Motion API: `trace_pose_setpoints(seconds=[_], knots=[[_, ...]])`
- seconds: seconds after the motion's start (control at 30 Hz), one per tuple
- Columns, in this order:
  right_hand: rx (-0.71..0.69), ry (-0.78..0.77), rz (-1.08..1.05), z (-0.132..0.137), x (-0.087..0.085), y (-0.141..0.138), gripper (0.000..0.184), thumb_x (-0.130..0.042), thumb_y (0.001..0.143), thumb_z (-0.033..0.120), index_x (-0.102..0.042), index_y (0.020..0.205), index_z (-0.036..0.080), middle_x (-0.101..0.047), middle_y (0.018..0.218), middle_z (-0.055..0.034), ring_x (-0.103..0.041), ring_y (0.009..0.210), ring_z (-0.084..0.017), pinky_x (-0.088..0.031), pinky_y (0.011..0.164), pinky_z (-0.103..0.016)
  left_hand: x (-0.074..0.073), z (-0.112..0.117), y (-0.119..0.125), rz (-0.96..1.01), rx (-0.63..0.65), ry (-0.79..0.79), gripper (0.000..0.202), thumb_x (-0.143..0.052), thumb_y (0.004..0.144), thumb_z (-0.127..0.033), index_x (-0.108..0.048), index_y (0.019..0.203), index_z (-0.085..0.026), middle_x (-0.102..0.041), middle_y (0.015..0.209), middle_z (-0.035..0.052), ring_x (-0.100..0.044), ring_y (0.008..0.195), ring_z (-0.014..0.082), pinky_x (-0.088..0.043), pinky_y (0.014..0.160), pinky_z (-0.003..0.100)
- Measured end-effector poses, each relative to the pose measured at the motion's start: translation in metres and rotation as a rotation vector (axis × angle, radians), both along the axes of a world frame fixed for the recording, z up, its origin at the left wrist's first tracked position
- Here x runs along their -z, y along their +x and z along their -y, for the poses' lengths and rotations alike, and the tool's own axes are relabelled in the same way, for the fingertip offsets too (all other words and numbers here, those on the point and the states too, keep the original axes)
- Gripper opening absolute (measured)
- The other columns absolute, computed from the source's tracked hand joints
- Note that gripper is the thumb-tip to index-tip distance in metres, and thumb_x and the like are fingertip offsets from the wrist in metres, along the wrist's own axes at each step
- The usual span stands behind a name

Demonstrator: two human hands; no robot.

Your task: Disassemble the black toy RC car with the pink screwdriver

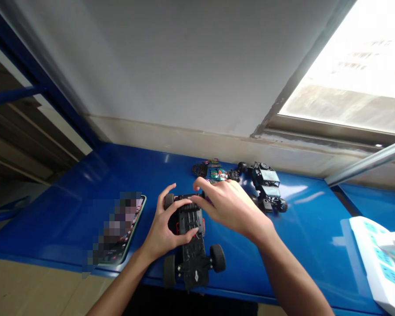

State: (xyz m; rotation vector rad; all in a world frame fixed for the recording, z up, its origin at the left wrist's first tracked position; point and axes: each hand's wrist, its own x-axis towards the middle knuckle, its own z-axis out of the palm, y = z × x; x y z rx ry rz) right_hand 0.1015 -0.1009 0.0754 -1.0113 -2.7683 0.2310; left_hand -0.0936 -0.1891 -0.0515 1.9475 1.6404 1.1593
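A black toy car chassis (194, 252) with fat rubber wheels and small red side parts is held near the front edge of the blue table. My left hand (166, 224) grips it from the left, thumb across the middle and fingers by the far left wheel (169, 200). My right hand (227, 204) is closed at the chassis's far right corner, its thumb and bent index finger touching that end. The fingers hide the far right wheel and whatever lies beneath them.
Behind my right hand stands a light blue and black toy buggy (266, 182), beside several small colourful car parts (217, 173). A phone (121, 232), partly blurred out, lies on the left of the blue table (303, 245). At right is a white and teal tray (375, 259).
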Motion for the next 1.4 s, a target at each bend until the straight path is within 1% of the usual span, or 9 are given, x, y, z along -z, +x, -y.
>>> trace_pose_setpoints(seconds=[0.17,0.33,0.4,0.47,0.53,0.67,0.87,1.2,1.4], knots=[[-0.091,-0.049,-0.085,0.0,-0.004,0.001,0.028,-0.057,0.094,0.017,-0.057,0.122,0.024,-0.074,0.099,-0.0033,-0.064,0.072,-0.015,-0.026,0.06,-0.029,-0.001,0.001,-0.001,-0.03,0.01,-0.004,0.06,-0.084,0.074,-0.037,-0.063,0.129,-0.029,-0.023,0.164,0.0095,-0.034,0.152,0.0399,-0.038,0.123,0.058],[-0.02,-0.015,0.003,0.0,-0.008,0.002,0.018,-0.049,0.106,0.035,-0.061,0.102,0.023,-0.069,0.074,-0.0011,-0.059,0.06,-0.016,-0.02,0.057,-0.03,-0.001,0.001,-0.001,-0.066,-0.004,-0.005,0.063,-0.085,0.072,-0.038,-0.062,0.13,-0.028,-0.027,0.162,0.0107,-0.039,0.148,0.0394,-0.042,0.121,0.057],[-0.054,-0.036,-0.003,0.001,-0.009,0.004,0.015,-0.049,0.102,0.025,-0.061,0.111,0.023,-0.072,0.079,-0.0017,-0.062,0.064,-0.016,-0.022,0.057,-0.03,-0.002,0.002,0.0,-0.076,-0.015,-0.011,0.067,-0.086,0.071,-0.039,-0.062,0.132,-0.029,-0.029,0.16,0.0107,-0.041,0.147,0.0393,-0.043,0.12,0.057],[-0.084,-0.062,-0.044,0.002,-0.01,0.005,0.034,-0.054,0.094,0.016,-0.056,0.126,0.024,-0.076,0.092,-0.003,-0.067,0.073,-0.018,-0.025,0.059,-0.029,-0.002,0.004,0.003,-0.082,-0.037,-0.011,0.07,-0.087,0.07,-0.041,-0.062,0.134,-0.03,-0.031,0.157,0.0107,-0.042,0.146,0.0394,-0.044,0.119,0.057],[-0.064,-0.057,-0.062,0.002,-0.01,0.005,0.039,-0.058,0.092,0.02,-0.054,0.131,0.025,-0.076,0.096,-0.0035,-0.068,0.076,-0.019,-0.025,0.06,-0.029,-0.002,0.006,0.005,-0.086,-0.054,-0.011,0.072,-0.088,0.069,-0.043,-0.062,0.134,-0.03,-0.033,0.155,0.011,-0.044,0.144,0.0391,-0.046,0.118,0.056],[-0.008,-0.034,0.016,0.001,-0.007,0.003,0.018,-0.05,0.105,0.036,-0.063,0.107,0.023,-0.071,0.075,-0.0013,-0.062,0.061,-0.016,-0.021,0.057,-0.03,0.0,0.007,0.007,-0.07,-0.039,-0.024,0.074,-0.089,0.067,-0.045,-0.061,0.133,-0.028,-0.034,0.152,0.0115,-0.049,0.138,0.0373,-0.048,0.116,0.055],[-0.093,-0.154,-0.091,-0.001,-0.011,0.007,0.037,-0.053,0.091,0.013,-0.057,0.126,0.023,-0.073,0.099,-0.0038,-0.064,0.076,-0.016,-0.035,0.066,-0.027,-0.003,0.002,0.006,-0.013,0.038,-0.068,0.076,-0.09,0.067,-0.041,-0.061,0.136,-0.031,-0.033,0.15,0.0106,-0.046,0.139,0.0383,-0.046,0.117,0.057],[-0.067,-0.151,-0.187,-0.006,-0.025,0.03,0.029,-0.053,0.09,0.012,-0.06,0.116,0.022,-0.069,0.1,-0.0037,-0.063,0.08,-0.016,-0.043,0.073,-0.029,-0.003,-0.007,0.006,0.021,0.121,-0.121,0.08,-0.094,0.064,-0.044,-0.062,0.136,-0.033,-0.035,0.151,0.0099,-0.043,0.143,0.0386,-0.047,0.117,0.054],[-0.031,-0.124,-0.314,-0.014,-0.03,0.044,0.024,-0.054,0.091,0.013,-0.061,0.112,0.022,-0.068,0.093,-0.0007,-0.06,0.07,-0.011,-0.041,0.065,-0.025,-0.009,-0.011,-0.002,-0.02,0.197,-0.149,0.095,-0.09,0.067,-0.062,-0.051,0.149,-0.035,-0.045,0.15,0.01,-0.051,0.138,0.0342,-0.048,0.117,0.05]])
